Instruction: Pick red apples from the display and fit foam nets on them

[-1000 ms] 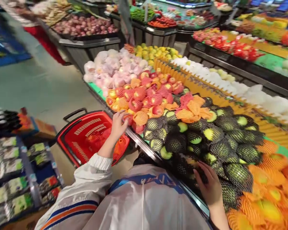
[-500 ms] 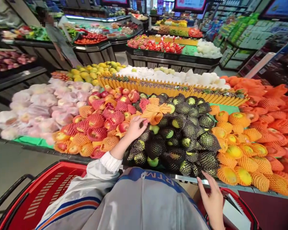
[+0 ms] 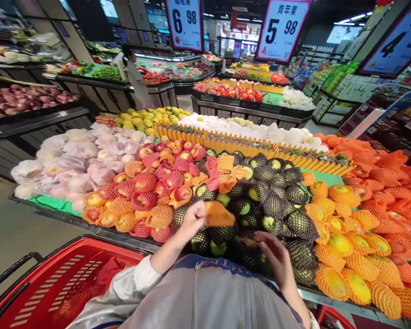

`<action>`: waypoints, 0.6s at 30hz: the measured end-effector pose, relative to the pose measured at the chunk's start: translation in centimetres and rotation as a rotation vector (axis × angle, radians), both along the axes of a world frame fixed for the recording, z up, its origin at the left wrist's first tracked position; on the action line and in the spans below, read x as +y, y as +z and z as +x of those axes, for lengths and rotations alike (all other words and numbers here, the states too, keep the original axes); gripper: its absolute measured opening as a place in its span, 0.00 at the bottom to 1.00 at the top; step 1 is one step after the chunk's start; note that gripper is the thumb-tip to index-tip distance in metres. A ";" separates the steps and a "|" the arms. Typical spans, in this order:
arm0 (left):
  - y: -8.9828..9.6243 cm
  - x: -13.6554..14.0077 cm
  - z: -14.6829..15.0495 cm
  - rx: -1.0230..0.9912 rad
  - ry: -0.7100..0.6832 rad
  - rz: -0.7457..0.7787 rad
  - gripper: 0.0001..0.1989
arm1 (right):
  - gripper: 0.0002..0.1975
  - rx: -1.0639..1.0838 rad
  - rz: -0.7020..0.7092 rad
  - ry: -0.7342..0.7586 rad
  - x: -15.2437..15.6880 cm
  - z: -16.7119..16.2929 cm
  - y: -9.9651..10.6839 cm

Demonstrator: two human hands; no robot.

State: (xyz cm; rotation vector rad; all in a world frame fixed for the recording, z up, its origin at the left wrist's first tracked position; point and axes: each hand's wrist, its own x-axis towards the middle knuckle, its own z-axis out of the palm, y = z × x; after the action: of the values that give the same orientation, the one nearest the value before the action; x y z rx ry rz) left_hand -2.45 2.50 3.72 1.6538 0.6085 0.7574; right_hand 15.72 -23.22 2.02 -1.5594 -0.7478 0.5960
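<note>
My left hand (image 3: 193, 220) is closed on the edge of an orange foam net sleeve (image 3: 220, 215), slightly blurred, above the green apples. My right hand (image 3: 276, 257) hovers over the front of the same pile, fingers apart and holding nothing. Below both hands lie green apples in black foam nets (image 3: 274, 201). Several loose foam sleeves, orange and pink (image 3: 226, 173), rest on top of the pile. To the left are red apples in pink and orange nets (image 3: 145, 182).
A red shopping basket (image 3: 55, 278) stands at my lower left with netted items inside. Bagged pale fruit (image 3: 78, 155) fills the stand's left end; yellow fruit in orange nets (image 3: 339, 246) lies at right. A yellow divider fence (image 3: 239, 140) runs behind. Another person (image 3: 137, 82) stands farther back.
My left hand has drawn an orange foam sleeve off the loose heap toward me. My right hand has risen from beside the stand's edge to over the green apples. The view has tilted up.
</note>
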 end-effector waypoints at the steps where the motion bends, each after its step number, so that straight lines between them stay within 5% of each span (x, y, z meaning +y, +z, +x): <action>1: -0.5 -1.6 -0.1 0.011 -0.143 -0.048 0.20 | 0.19 0.069 0.033 0.095 1.2 -0.6 0.1; 5: -2.0 -5.7 0.0 0.049 -0.528 -0.155 0.15 | 0.27 0.199 0.091 0.390 4.5 -3.0 -0.9; 11: -1.4 -6.0 -0.6 -0.031 -0.520 -0.024 0.09 | 0.27 0.132 0.113 0.430 5.3 -2.8 -3.5; 18: -0.3 -5.2 -0.2 -0.038 -0.594 0.008 0.23 | 0.23 0.221 0.135 0.318 4.6 -2.6 -3.4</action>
State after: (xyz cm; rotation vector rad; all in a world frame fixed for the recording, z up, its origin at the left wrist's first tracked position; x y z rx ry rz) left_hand -2.67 -2.67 3.44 1.6998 0.0678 0.3538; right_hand 13.15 -18.59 -1.34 -1.2356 -0.8544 0.9168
